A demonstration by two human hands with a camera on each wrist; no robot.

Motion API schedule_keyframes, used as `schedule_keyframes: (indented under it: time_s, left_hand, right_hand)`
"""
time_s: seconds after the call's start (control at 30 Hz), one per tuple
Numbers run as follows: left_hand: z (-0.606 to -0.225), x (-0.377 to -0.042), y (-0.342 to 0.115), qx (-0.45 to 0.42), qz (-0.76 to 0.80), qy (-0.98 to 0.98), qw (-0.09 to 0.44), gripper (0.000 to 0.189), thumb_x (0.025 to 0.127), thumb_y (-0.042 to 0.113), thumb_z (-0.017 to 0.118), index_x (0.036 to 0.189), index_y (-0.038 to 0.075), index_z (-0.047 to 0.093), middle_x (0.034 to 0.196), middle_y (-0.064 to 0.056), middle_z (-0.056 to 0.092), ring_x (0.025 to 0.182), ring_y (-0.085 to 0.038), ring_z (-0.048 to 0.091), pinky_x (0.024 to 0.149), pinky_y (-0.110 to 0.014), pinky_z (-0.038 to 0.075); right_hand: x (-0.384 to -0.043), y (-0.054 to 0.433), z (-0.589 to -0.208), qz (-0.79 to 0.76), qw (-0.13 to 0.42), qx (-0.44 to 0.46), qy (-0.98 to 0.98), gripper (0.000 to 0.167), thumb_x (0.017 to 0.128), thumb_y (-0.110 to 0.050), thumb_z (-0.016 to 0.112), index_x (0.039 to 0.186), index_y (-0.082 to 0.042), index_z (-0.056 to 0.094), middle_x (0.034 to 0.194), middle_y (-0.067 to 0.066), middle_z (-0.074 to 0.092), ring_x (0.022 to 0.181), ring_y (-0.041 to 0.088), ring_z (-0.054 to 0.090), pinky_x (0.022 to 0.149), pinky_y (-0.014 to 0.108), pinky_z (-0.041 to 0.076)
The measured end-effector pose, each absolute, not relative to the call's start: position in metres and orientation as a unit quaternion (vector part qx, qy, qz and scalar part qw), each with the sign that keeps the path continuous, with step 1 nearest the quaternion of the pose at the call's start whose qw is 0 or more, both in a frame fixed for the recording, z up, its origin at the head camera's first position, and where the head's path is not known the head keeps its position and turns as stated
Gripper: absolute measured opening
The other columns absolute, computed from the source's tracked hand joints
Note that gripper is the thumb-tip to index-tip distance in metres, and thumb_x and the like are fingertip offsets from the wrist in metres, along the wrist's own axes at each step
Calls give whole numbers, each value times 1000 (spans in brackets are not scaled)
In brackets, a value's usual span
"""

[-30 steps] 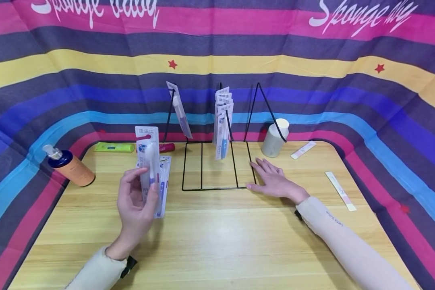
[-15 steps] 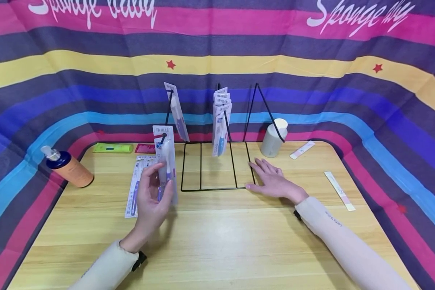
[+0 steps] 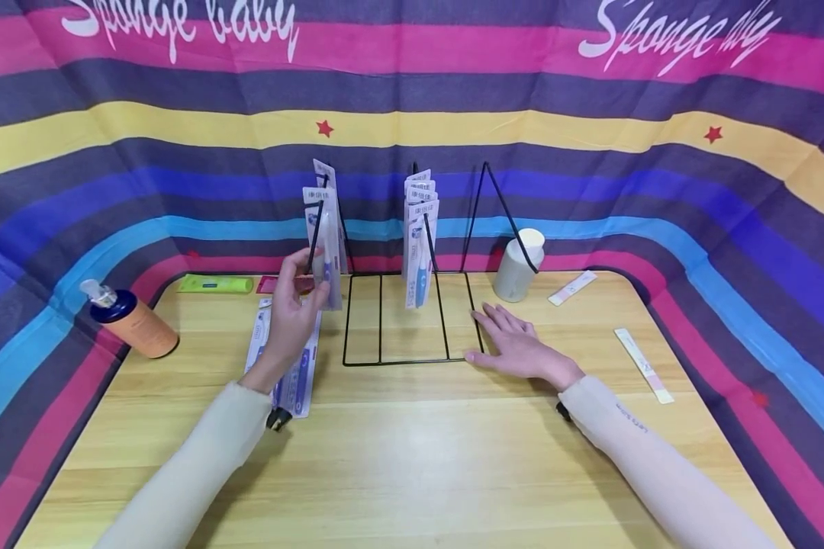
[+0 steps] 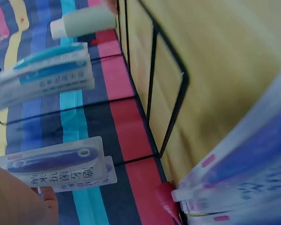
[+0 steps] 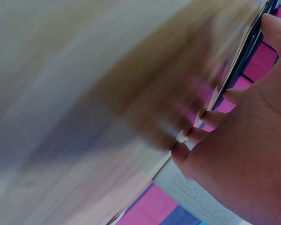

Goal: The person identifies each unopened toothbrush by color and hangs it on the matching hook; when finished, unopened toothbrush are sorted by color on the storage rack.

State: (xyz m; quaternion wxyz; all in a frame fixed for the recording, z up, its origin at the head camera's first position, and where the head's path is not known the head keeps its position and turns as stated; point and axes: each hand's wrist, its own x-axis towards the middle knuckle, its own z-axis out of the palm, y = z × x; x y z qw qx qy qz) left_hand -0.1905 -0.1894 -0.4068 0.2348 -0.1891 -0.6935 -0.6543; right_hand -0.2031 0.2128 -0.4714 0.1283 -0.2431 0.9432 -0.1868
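My left hand [image 3: 294, 313] pinches a packaged toothbrush [image 3: 333, 293] by its lower part, at the left arm of a black wire rack [image 3: 397, 363]. The arm's wire passes in front of the pack near its top. Another toothbrush pack [image 3: 324, 169] hangs close behind it; the left wrist view shows the two nearly overlapping. Several packs [image 3: 422, 252] hang in a row on the middle arm. Spread fingers of my right hand [image 3: 518, 345] rest on the rack's right base wire. More toothbrush packs [image 3: 304, 381] lie on the table under my left wrist, partly hidden.
A grey bottle with a white cap [image 3: 515, 271] stands by the right arm. An orange pump bottle [image 3: 137, 326] is at left. Behind lie a green tube [image 3: 216, 284] and a pink item [image 3: 268, 284]. Two thin sachets [image 3: 644, 364] lie at right. A striped cloth [image 3: 398, 84] surrounds the table.
My left hand has carried the toothbrush pack right, then up and back from above the table packs to the rack's left arm. My right hand has stayed on the base.
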Motion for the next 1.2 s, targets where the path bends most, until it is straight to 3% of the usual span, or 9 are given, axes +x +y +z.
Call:
schedule_keyframes:
  time_s: [0.13, 0.33, 0.53, 0.67, 0.87, 0.97, 1.1, 1.2]
  left_hand:
    - [-403, -212, -192, -174, -670, -686, 224, 46, 100, -17, 57, 146, -12, 49, 140, -18, 57, 123, -21, 52, 99, -26, 45]
    - [-399, -228, -197, -163, -661, -702, 207, 52, 93, -22, 51, 144, -9, 51, 136, -20, 56, 120, -26, 52, 85, -24, 52]
    - [-403, -229, -206, -161, -623, -736, 209, 52, 95, -20, 56, 145, -6, 56, 141, -19, 50, 129, -34, 50, 100, -34, 46]
    - [-407, -221, -213, -155, -615, -742, 218, 51, 95, -18, 55, 144, -5, 58, 143, -17, 50, 134, -33, 47, 105, -39, 41]
    - [-412, -203, -228, -155, -652, -706, 227, 48, 92, -23, 48, 139, -14, 55, 136, -8, 59, 126, -24, 53, 100, -28, 47]
    - [-417, -190, -236, -143, -660, -701, 228, 45, 93, -22, 47, 137, -16, 55, 132, -10, 63, 121, -23, 57, 99, -25, 47]
    - [-428, -167, -250, -88, -637, -730, 231, 38, 96, -19, 51, 133, -15, 59, 123, -10, 66, 114, -21, 61, 95, -24, 49]
    - [-440, -150, -263, -22, -611, -758, 225, 34, 98, -14, 56, 131, -11, 63, 114, -3, 69, 106, -15, 63, 90, -20, 50]
  right_hand:
    - [-204, 211, -474, -188, 124, -245, 943, 96, 106, -65, 58, 175, -10, 20, 181, 19, 8, 164, 47, 5, 121, 80, 11]
    - [-206, 210, -473, -185, 124, -246, 943, 97, 106, -67, 58, 176, -11, 20, 181, 18, 8, 164, 46, 6, 121, 79, 12]
    - [-206, 211, -473, -188, 129, -246, 942, 97, 105, -67, 58, 176, -12, 19, 181, 18, 7, 165, 45, 4, 122, 79, 10]
    - [-205, 212, -473, -186, 131, -244, 943, 97, 106, -66, 59, 176, -12, 18, 181, 17, 6, 165, 45, 3, 122, 79, 9]
    - [-204, 214, -474, -189, 132, -243, 942, 97, 106, -65, 59, 176, -10, 19, 181, 19, 6, 165, 46, 2, 122, 80, 8]
    - [-203, 215, -474, -192, 131, -242, 942, 97, 106, -64, 59, 175, -10, 19, 181, 19, 7, 165, 46, 2, 122, 80, 8]
    - [-203, 215, -473, -192, 130, -242, 942, 96, 106, -63, 60, 176, -10, 19, 181, 18, 7, 165, 45, 2, 122, 79, 8]
    - [-203, 214, -475, -191, 132, -244, 942, 96, 106, -63, 60, 176, -11, 19, 181, 18, 6, 165, 46, 2, 122, 79, 8]
